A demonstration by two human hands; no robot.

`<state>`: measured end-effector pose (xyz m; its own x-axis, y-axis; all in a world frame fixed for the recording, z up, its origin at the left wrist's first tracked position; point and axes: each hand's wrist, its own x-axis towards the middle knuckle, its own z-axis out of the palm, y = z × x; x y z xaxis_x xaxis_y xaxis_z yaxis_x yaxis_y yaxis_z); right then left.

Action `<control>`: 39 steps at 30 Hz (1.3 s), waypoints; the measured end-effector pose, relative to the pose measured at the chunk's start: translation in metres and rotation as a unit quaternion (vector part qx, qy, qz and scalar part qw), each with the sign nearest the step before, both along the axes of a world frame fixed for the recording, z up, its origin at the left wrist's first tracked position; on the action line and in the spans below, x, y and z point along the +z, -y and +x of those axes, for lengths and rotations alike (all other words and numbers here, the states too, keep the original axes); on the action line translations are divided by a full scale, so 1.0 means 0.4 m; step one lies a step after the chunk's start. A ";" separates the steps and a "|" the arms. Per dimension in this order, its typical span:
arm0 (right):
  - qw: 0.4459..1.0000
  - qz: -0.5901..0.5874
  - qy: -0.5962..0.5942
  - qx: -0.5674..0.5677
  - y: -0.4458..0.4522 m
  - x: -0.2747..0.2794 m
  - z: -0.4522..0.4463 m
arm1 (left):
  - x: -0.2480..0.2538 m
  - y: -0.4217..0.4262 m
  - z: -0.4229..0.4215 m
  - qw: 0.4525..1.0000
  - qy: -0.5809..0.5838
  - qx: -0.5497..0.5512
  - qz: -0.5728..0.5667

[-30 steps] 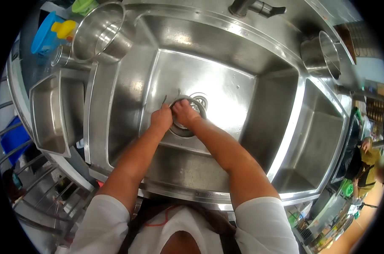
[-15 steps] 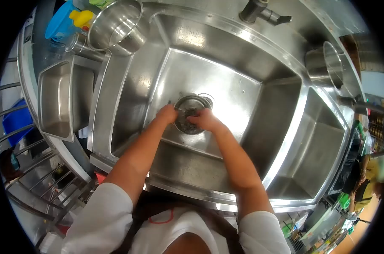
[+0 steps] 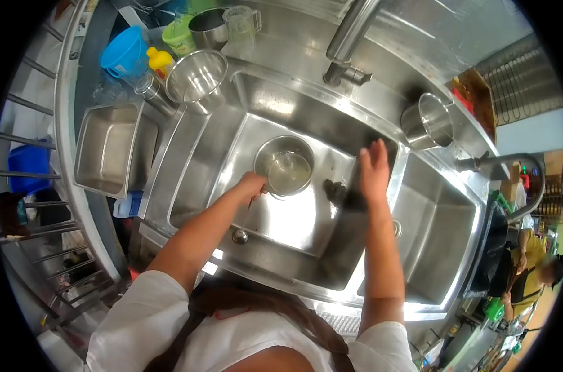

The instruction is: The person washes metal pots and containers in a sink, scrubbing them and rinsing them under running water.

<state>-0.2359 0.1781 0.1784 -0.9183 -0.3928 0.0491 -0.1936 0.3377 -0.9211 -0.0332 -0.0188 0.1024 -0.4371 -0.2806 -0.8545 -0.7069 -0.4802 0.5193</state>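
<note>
In the large steel sink basin [image 3: 287, 239], my left hand [image 3: 251, 186] is closed on the handle of a round metal pot [image 3: 264, 149]. The pot's inside faces up and looks wet. My right hand [image 3: 374, 170] is raised over the basin's right side, fingers extended, holding nothing. A dark clump [image 3: 335, 191] lies on the basin floor between the pot and my right hand. Near the basin's front left sits a small round metal piece [image 3: 239, 235].
A tall faucet [image 3: 346, 40] stands behind the basin. Metal pots [image 3: 197, 77], a yellow bottle [image 3: 160, 60] and a blue bowl [image 3: 125, 53] are at back left. A second basin [image 3: 446, 229] is right. A person [image 3: 526, 266] stands far right.
My right hand has left the pot and moved right, its fingers now spread. The dark clump is now on the basin floor beside the pot. The view has shifted.
</note>
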 end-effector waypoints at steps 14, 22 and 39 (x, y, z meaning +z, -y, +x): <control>0.964 0.119 -0.213 0.109 0.311 0.152 -0.351 | 0.048 -0.096 -0.062 0.979 -0.156 0.077 0.108; 0.949 0.221 -0.213 0.068 0.287 0.119 -0.371 | 0.071 -0.091 -0.104 0.976 -0.174 0.110 0.067; 0.983 0.133 0.103 0.077 0.065 -0.005 0.079 | 0.020 -0.104 -0.127 0.986 -0.065 0.106 0.110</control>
